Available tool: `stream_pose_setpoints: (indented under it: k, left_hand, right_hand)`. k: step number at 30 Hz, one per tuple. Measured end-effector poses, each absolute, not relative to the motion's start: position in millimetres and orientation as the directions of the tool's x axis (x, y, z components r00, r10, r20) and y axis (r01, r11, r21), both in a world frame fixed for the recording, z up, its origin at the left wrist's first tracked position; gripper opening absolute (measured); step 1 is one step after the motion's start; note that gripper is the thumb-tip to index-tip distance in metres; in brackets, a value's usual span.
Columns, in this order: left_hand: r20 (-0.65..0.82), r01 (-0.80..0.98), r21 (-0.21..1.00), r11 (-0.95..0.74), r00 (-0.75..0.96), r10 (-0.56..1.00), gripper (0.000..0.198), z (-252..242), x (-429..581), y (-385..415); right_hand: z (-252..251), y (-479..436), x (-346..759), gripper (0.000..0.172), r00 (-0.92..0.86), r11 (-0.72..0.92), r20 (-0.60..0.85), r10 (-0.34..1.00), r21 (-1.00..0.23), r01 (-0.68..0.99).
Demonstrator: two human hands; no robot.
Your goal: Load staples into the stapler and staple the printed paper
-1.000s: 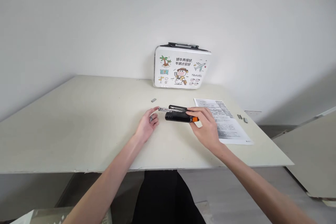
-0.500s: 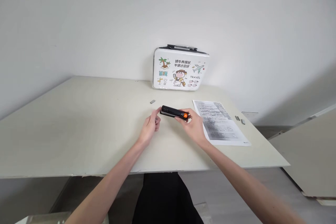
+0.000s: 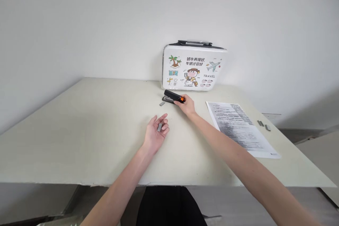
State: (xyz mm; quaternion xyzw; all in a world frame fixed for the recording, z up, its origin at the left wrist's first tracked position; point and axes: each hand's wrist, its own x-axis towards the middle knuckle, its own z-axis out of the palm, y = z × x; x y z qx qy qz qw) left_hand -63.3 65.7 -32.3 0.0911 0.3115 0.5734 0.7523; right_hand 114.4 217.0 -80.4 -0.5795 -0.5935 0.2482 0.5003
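Observation:
A black stapler [image 3: 171, 96] with an orange part lies near the back of the table, in front of the case. My right hand [image 3: 186, 104] grips its orange end. My left hand [image 3: 156, 130] is turned palm up nearer the front edge, its fingers curled around a small grey staple strip [image 3: 159, 127]. Another grey staple strip [image 3: 162, 103] rests on the table just below the stapler's far left end.
A white case [image 3: 194, 69] with cartoon prints stands against the wall at the back of the table [image 3: 79, 130]. On the right lies a printed sheet [image 3: 238, 127], with several grey staple strips [image 3: 268, 127] beyond it.
The right hand has carried the stapler away toward the case. My left hand has left the stapler and turned palm up, showing the strip. The view has shifted slightly.

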Motion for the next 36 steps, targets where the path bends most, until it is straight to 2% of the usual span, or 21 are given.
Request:
stream_pose_setpoints:
  k: [5, 10, 12, 14, 15, 17, 19, 22, 24, 29, 32, 36]
  left_hand:
    - [-0.424, -0.818, 0.473, 0.328, 0.116, 0.898, 0.037, -33, -63, 66]
    - [-0.369, -0.816, 0.476, 0.327, 0.153, 0.917, 0.05, -32, -62, 66]
    - [-0.375, -0.815, 0.476, 0.329, 0.15, 0.915, 0.054, -32, -60, 67]
    - [-0.385, -0.804, 0.489, 0.339, 0.15, 0.911, 0.055, -31, -55, 69]
    - [-0.386, -0.795, 0.499, 0.345, 0.153, 0.91, 0.054, -31, -52, 69]
    - [-0.366, -0.778, 0.522, 0.349, 0.165, 0.916, 0.054, -31, -43, 68]
    - [-0.35, -0.764, 0.539, 0.354, 0.179, 0.92, 0.054, -31, -31, 66]
    - [-0.352, -0.737, 0.555, 0.386, 0.212, 0.912, 0.052, -29, -9, 60]
    - [-0.348, -0.72, 0.561, 0.408, 0.243, 0.906, 0.051, -27, 7, 55]
    - [-0.275, -0.648, 0.626, 0.434, 0.337, 0.9, 0.04, -30, 40, 46]
    - [-0.161, -0.53, 0.785, 0.32, 0.324, 0.932, 0.039, -35, 40, 41]
    - [0.041, -0.203, 0.979, 0.022, 0.302, 0.952, 0.042, -37, 6, 40]
  right_hand:
    - [-75, 244, 87, 0.029, 0.059, 0.247, 0.304, 0.951, -0.86, 0.446]
    - [-56, 207, 90, 0.042, 0.062, 0.347, 0.413, 0.909, -0.83, 0.436]
    - [-46, 171, 96, 0.036, -0.045, 0.529, 0.565, 0.824, -0.739, 0.416]
    - [-38, 132, 101, 0.029, -0.288, 0.701, 0.647, 0.706, -0.582, 0.411]
    - [-36, 113, 103, 0.031, -0.378, 0.74, 0.641, 0.668, -0.518, 0.429]
    - [-34, 82, 108, 0.04, -0.452, 0.733, 0.586, 0.673, -0.447, 0.512]
    - [-35, 62, 113, 0.041, -0.434, 0.679, 0.541, 0.721, -0.424, 0.6]
    - [-37, 47, 127, 0.027, -0.37, 0.612, 0.526, 0.766, -0.422, 0.669]
    - [-37, 42, 140, 0.02, -0.343, 0.597, 0.533, 0.773, -0.432, 0.675]
    - [-35, 25, 182, 0.017, -0.325, 0.627, 0.583, 0.744, -0.444, 0.64]
    - [-41, 18, 228, 0.023, -0.24, 0.573, 0.608, 0.757, -0.44, 0.692]
    - [-57, 14, 325, 0.03, -0.07, 0.39, 0.579, 0.812, -0.45, 0.803]
